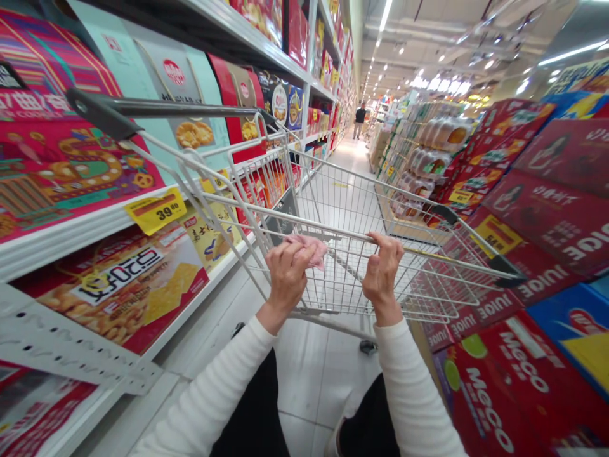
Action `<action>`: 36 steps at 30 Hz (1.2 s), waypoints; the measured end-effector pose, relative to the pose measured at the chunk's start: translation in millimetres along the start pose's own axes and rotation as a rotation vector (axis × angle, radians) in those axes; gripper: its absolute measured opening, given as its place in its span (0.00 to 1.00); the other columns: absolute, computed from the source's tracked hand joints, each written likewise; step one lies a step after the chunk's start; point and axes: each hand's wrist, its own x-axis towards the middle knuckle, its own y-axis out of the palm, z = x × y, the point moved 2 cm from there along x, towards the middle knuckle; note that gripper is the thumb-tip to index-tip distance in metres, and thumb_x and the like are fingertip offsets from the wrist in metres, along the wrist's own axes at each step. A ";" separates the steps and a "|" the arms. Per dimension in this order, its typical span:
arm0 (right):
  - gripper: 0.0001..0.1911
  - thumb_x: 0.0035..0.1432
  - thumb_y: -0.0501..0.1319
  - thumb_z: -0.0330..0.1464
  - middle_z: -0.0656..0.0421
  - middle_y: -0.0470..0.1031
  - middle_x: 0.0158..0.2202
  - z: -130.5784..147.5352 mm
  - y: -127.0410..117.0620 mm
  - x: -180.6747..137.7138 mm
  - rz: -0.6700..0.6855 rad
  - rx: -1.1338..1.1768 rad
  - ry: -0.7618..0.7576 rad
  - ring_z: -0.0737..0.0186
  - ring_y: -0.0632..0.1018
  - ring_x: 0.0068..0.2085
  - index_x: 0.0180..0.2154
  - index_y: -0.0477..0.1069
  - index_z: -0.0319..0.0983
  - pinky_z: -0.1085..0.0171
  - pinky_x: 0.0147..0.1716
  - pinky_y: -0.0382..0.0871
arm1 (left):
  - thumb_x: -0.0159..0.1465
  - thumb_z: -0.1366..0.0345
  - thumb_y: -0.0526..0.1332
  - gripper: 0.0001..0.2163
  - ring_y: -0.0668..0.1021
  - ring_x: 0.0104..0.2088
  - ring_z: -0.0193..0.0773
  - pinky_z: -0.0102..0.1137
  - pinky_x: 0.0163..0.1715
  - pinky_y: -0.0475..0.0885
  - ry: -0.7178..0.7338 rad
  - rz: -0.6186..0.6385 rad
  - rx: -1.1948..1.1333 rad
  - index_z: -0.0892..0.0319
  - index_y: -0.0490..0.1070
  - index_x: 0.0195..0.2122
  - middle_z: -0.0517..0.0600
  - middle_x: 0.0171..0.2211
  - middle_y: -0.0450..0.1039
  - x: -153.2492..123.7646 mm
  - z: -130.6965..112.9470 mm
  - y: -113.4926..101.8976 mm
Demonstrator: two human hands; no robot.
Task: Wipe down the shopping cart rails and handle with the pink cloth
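A wire shopping cart (505, 269) stands before me in the aisle, its long near side rail running across my view. My left hand (287, 274) is closed on a crumpled pink cloth (318, 251), held against the upper wires of that side. To the right, my right hand (383, 270) wraps its fingers over the rail. The cart's dark push handle (190, 108) lies at the upper left, away from both hands. Through the wires, no goods show in the basket.
Shelves of boxed biscuits (128, 285) line the left, with a yellow price tag (159, 211) jutting out. Stacked red drink cartons (499, 381) rise close on the right. Farther down the tiled aisle stands a person (360, 119). A caster (368, 346) sits near my feet.
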 end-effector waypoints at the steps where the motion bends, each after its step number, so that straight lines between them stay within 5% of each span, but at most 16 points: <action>1: 0.24 0.72 0.39 0.41 0.52 0.75 0.47 0.5 0.0 0.2 -0.001 -0.005 0.000 0.53 0.73 0.49 0.57 0.66 0.42 0.50 0.55 0.59 | 0.66 0.74 0.55 0.17 0.71 0.51 0.45 0.43 0.54 0.65 -0.055 -0.069 0.033 0.50 0.75 0.50 0.53 0.45 0.74 8.0 3.3 -5.7; 5: 0.23 0.72 0.39 0.39 0.53 0.75 0.45 6.1 1.3 1.5 -0.032 -0.013 0.005 0.53 0.73 0.48 0.53 0.68 0.42 0.50 0.54 0.59 | 0.67 0.68 0.57 0.13 0.69 0.53 0.47 0.47 0.57 0.63 -0.256 -0.278 0.133 0.53 0.73 0.51 0.54 0.48 0.72 28.4 5.1 -7.0; 10: 0.23 0.72 0.39 0.38 0.53 0.76 0.44 9.3 0.4 1.7 -0.049 -0.038 0.029 0.54 0.74 0.47 0.51 0.69 0.42 0.50 0.54 0.59 | 0.69 0.71 0.56 0.13 0.71 0.51 0.42 0.41 0.55 0.64 0.001 0.000 0.009 0.48 0.76 0.48 0.51 0.44 0.75 4.5 -34.7 28.8; 13: 0.23 0.72 0.39 0.38 0.52 0.76 0.47 6.5 -3.0 1.1 0.019 -0.043 0.021 0.53 0.74 0.50 0.53 0.68 0.42 0.50 0.55 0.59 | 0.69 0.72 0.56 0.15 0.71 0.51 0.42 0.41 0.55 0.64 0.095 0.060 -0.065 0.46 0.76 0.48 0.50 0.43 0.75 0.4 -38.4 25.7; 19: 0.22 0.71 0.39 0.37 0.53 0.76 0.48 7.2 -2.3 0.5 0.022 -0.018 0.035 0.54 0.74 0.52 0.53 0.68 0.43 0.49 0.58 0.58 | 0.68 0.67 0.58 0.13 0.67 0.54 0.48 0.49 0.58 0.62 -0.264 -0.206 0.040 0.51 0.75 0.52 0.55 0.49 0.68 26.2 7.0 -1.9; 24: 0.22 0.71 0.39 0.35 0.53 0.76 0.48 12.6 2.0 0.4 -0.014 -0.028 0.070 0.54 0.74 0.53 0.53 0.68 0.42 0.48 0.61 0.57 | 0.66 0.73 0.57 0.15 0.67 0.55 0.47 0.45 0.57 0.63 -0.040 -0.178 0.022 0.49 0.76 0.48 0.54 0.48 0.70 -21.0 -1.9 27.2; 28: 0.22 0.70 0.40 0.35 0.52 0.75 0.51 12.0 0.2 0.4 0.041 -0.034 0.049 0.55 0.74 0.56 0.55 0.67 0.41 0.48 0.62 0.57 | 0.66 0.75 0.56 0.17 0.69 0.55 0.45 0.43 0.57 0.65 -0.024 -0.141 0.065 0.49 0.75 0.49 0.54 0.47 0.71 -46.9 -12.0 37.3; 36: 0.21 0.70 0.41 0.35 0.51 0.74 0.53 14.0 5.6 -1.8 0.037 -0.048 0.076 0.54 0.72 0.59 0.57 0.65 0.41 0.45 0.66 0.53 | 0.67 0.71 0.58 0.15 0.69 0.55 0.47 0.47 0.57 0.66 -0.156 -0.208 0.060 0.50 0.76 0.51 0.55 0.49 0.69 -7.3 -28.6 27.7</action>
